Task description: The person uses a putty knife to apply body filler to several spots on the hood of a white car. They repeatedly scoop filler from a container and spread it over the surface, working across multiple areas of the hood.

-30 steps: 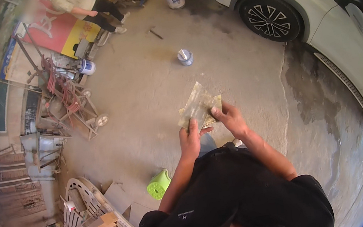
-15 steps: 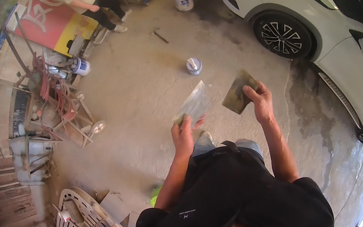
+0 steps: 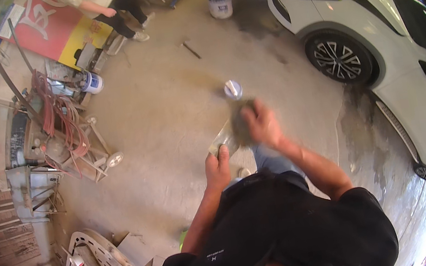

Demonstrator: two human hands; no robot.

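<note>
My left hand grips the near edge of a pale, shiny flat scraper plate, thumb on top. Closed around a darker, brownish scraper plate is my right hand, blurred by motion. The dark plate lies over the far part of the pale one; whether they touch I cannot tell. Just beyond them on the floor stands a small round tub, with a white tube on top of it.
A white car stands to the right. On the floor ahead are a hammer and a bucket. To the left is a wheeled cart with red hoses. A person is at the far left.
My right hand has swung left with the dark scraper plate, from well apart to over the pale one. The pale plate has dropped slightly nearer. The view has shifted a little.
</note>
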